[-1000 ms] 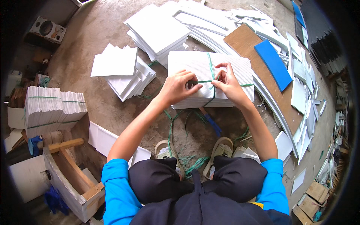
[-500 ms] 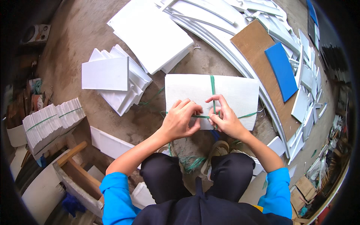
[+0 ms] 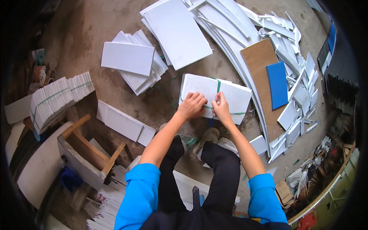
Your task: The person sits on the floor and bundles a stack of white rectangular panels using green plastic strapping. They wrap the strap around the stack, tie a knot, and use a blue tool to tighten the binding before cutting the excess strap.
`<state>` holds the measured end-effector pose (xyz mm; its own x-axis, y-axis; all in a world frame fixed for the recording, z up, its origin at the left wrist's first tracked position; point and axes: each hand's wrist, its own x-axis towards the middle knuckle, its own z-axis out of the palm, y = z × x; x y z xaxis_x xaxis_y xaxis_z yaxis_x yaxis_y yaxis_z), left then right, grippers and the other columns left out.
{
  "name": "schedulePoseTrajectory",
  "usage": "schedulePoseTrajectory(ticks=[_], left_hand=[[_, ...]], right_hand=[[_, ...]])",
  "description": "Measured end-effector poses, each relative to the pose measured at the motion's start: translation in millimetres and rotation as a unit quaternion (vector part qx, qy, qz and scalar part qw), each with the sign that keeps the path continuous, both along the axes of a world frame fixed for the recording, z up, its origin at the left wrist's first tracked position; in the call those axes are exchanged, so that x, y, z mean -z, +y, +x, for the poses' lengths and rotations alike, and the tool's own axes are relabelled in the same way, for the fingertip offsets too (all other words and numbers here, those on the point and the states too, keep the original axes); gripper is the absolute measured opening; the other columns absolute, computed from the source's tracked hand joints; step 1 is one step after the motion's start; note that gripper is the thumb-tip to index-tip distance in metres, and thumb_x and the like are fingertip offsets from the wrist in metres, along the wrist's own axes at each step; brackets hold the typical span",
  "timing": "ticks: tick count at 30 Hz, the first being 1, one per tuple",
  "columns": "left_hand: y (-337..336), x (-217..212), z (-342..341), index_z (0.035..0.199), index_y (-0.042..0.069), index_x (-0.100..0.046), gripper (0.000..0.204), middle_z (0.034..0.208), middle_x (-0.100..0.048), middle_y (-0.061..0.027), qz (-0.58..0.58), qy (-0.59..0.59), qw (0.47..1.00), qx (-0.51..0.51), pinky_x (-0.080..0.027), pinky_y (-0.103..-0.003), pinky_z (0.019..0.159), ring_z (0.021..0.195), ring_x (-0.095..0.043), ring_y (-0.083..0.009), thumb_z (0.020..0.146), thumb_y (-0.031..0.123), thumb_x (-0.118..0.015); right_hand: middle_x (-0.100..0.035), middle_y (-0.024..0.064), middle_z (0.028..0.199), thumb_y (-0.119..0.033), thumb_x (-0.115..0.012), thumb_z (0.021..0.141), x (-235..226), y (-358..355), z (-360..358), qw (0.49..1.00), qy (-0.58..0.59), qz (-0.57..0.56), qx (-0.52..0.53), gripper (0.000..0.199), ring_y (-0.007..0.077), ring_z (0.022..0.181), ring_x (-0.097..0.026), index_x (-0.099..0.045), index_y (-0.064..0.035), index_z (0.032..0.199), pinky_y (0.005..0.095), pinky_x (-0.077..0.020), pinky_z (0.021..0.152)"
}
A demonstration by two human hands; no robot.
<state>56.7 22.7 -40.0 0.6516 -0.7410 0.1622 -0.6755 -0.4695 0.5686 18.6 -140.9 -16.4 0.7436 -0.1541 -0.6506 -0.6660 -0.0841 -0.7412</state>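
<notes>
A stack of white panels [image 3: 199,82] lies in front of me, bound crosswise with green twine [image 3: 219,86]. My left hand [image 3: 193,105] is closed at the middle of the stack, fingers curled down where the twine crosses. Its fingertips are hidden, but the twine runs into its grip. Close beside it, my right hand [image 3: 221,108] is closed in a pinch on the twine at the crossing.
Loose white panels [image 3: 128,57] and a larger white stack [image 3: 180,34] lie beyond. To the right are a brown board [image 3: 258,57], a blue panel [image 3: 276,86] and white offcuts [image 3: 295,88]. A wooden frame [image 3: 82,153] and a tied bundle [image 3: 51,101] stand left.
My view has risen and shifted, and my arms are straighter. The right hand's raised forefinger has closed into a pinch. The bundle appears smaller and tilted down toward the right.
</notes>
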Motion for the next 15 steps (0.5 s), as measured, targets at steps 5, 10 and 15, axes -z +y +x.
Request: schedulePoseTrajectory(ticks=[5, 10, 15], left_hand=[[7.0, -17.7, -0.6, 0.088, 0.011, -0.047, 0.025, 0.088, -0.051, -0.0043, 0.149, -0.015, 0.955, -0.255, -0.036, -0.034, 0.071, 0.085, -0.051, -0.0216, 0.068, 0.018, -0.061], [40.2, -49.4, -22.7, 0.094, 0.006, -0.044, 0.023, 0.084, -0.057, -0.0145, 0.215, 0.145, 0.891, -0.373, -0.042, -0.043, 0.065, 0.077, -0.058, -0.0327, 0.085, 0.025, -0.051], [99.1, -102.8, -47.5, 0.093, 0.003, -0.046, 0.025, 0.089, -0.059, -0.0192, 0.137, 0.373, 0.797, -0.455, -0.044, -0.045, 0.074, 0.085, -0.057, -0.0371, 0.086, 0.027, -0.049]], right_hand=[[-0.048, 0.0050, 0.048, -0.010, -0.050, 0.077, 3.9, 12.2, 0.5, 0.998, -0.017, -0.064, 0.013, 0.016, 0.0123, 0.039, -0.049, -0.040, -0.0072, 0.089, 0.0268, -0.0374, 0.036], [-0.054, 0.0176, 0.069, -0.011, -0.050, 0.077, -8.3, 14.1, -14.6, 0.972, -0.048, -0.223, -0.050, 0.018, 0.0340, 0.066, -0.056, -0.042, -0.0067, 0.093, 0.0418, -0.0417, 0.063], [-0.050, 0.0132, 0.062, -0.010, -0.048, 0.079, -41.6, 3.3, -33.1, 0.964, -0.044, -0.260, -0.037, 0.016, 0.0260, 0.058, -0.053, -0.042, -0.0077, 0.093, 0.0376, -0.0412, 0.059]])
